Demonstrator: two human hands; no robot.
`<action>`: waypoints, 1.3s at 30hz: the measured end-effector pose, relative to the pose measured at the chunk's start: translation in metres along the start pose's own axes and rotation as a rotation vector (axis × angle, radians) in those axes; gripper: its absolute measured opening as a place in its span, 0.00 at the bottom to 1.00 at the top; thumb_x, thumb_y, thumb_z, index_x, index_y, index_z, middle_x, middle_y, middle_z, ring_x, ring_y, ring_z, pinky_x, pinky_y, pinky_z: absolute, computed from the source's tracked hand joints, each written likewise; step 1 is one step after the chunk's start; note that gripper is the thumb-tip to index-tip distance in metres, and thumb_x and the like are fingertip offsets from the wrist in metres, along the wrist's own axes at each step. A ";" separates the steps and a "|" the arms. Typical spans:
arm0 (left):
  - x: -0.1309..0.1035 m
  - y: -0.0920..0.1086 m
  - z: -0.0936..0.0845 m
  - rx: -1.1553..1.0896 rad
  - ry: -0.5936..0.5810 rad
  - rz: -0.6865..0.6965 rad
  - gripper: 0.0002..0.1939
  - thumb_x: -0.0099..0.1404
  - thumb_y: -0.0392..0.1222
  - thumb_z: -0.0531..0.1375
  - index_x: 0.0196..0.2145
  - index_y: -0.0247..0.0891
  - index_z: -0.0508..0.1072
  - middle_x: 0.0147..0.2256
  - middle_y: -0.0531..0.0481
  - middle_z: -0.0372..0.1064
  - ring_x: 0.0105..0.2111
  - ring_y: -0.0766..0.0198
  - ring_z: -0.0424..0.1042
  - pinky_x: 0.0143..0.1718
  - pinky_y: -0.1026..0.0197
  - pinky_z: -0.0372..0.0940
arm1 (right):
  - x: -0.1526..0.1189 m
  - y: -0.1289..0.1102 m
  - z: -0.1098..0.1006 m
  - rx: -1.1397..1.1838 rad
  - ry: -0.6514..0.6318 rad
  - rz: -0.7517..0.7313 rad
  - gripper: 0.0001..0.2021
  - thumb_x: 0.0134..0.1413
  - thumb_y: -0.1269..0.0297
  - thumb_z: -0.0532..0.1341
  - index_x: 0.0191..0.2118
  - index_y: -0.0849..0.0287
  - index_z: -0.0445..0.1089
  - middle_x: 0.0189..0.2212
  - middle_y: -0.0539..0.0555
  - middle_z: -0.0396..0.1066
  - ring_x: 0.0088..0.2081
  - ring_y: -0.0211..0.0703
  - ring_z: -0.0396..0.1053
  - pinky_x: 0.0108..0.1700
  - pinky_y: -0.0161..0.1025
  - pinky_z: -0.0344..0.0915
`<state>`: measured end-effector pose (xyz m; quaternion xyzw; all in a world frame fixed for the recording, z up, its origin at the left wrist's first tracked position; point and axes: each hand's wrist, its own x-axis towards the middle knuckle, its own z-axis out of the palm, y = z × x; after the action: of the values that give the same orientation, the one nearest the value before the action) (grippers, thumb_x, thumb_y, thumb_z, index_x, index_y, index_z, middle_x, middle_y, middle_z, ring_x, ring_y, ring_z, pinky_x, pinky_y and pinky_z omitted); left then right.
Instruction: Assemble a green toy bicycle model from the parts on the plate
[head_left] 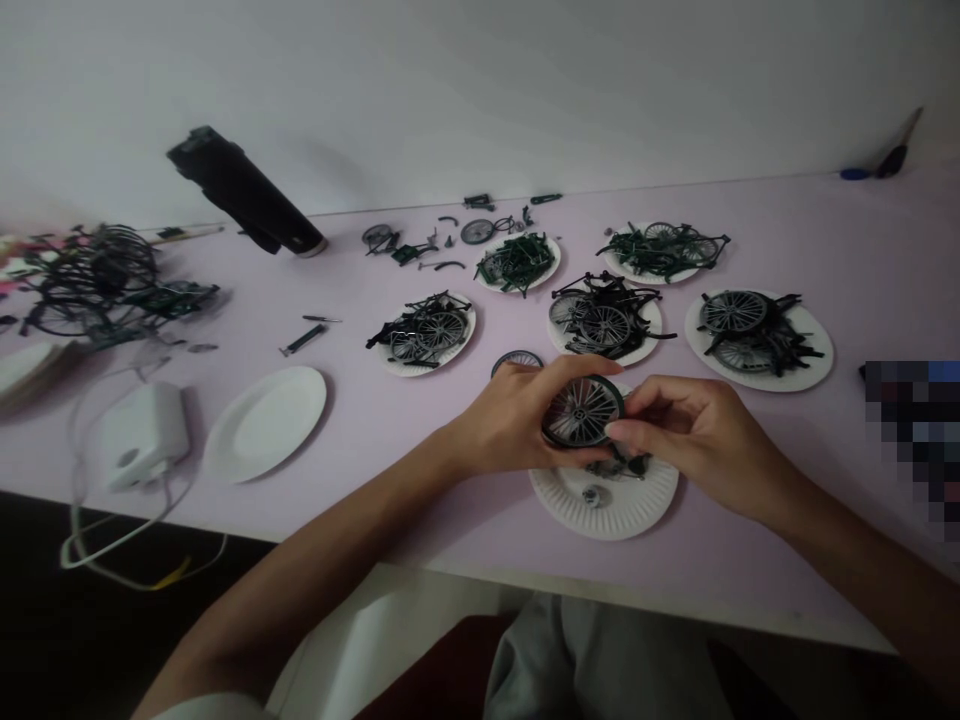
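Observation:
Between my two hands is a small spoked toy bicycle wheel [580, 411] with a dark tyre. My left hand [510, 415] grips it from the left, thumb and fingers around its rim. On the right side, my right hand [686, 425] pinches the edge of the same wheel with thumb and fingertips. Below them lies a fluted white paper plate [622, 515], carrying a small silvery part [592, 496] and some dark bits partly hidden by my hands. Another wheel [517, 360] shows just behind my left hand.
Paper plates with dark bicycle parts [600, 315] stand across the pink table [420, 470]. A bare plate [266, 425], a white adapter with cables [150, 435] and assembled model bicycles [97, 280] are at left. A black cylindrical object [247, 195] leans at the wall.

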<state>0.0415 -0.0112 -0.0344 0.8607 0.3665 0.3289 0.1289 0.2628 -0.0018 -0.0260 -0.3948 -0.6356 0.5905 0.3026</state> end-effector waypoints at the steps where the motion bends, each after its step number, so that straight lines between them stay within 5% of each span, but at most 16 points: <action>1: 0.000 0.000 0.000 -0.002 0.003 -0.017 0.35 0.58 0.59 0.69 0.55 0.41 0.64 0.42 0.47 0.77 0.35 0.60 0.80 0.38 0.62 0.71 | 0.000 0.000 0.000 0.001 0.003 0.000 0.10 0.50 0.58 0.70 0.29 0.58 0.73 0.26 0.50 0.73 0.28 0.38 0.71 0.30 0.34 0.69; 11: -0.001 0.001 -0.001 -0.015 -0.086 -0.005 0.30 0.62 0.55 0.68 0.56 0.42 0.64 0.45 0.47 0.77 0.39 0.59 0.80 0.42 0.60 0.70 | 0.000 0.000 0.000 0.018 -0.007 -0.009 0.10 0.49 0.58 0.70 0.28 0.58 0.73 0.24 0.48 0.71 0.26 0.36 0.68 0.28 0.33 0.67; 19: -0.001 0.002 -0.001 0.001 -0.031 0.012 0.28 0.58 0.50 0.69 0.52 0.41 0.65 0.43 0.47 0.77 0.38 0.58 0.79 0.38 0.61 0.70 | 0.000 0.002 0.001 0.014 -0.030 0.002 0.10 0.50 0.57 0.70 0.30 0.58 0.74 0.26 0.49 0.73 0.27 0.38 0.70 0.30 0.34 0.68; 31: -0.001 0.013 0.001 -0.628 0.004 -0.086 0.30 0.54 0.40 0.71 0.50 0.40 0.62 0.38 0.48 0.75 0.36 0.63 0.78 0.37 0.62 0.74 | -0.001 -0.005 -0.008 0.148 -0.211 0.050 0.11 0.53 0.54 0.68 0.34 0.58 0.79 0.24 0.52 0.74 0.28 0.38 0.70 0.33 0.35 0.69; 39: -0.005 0.017 0.005 -0.591 -0.005 -0.061 0.31 0.53 0.39 0.71 0.51 0.41 0.63 0.41 0.46 0.75 0.37 0.61 0.78 0.37 0.61 0.74 | 0.000 0.003 -0.011 0.166 -0.207 0.067 0.10 0.47 0.56 0.72 0.32 0.57 0.80 0.28 0.53 0.78 0.29 0.40 0.73 0.32 0.35 0.70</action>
<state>0.0519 -0.0268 -0.0326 0.7754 0.2801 0.4153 0.3845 0.2724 0.0038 -0.0273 -0.3264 -0.5989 0.6882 0.2473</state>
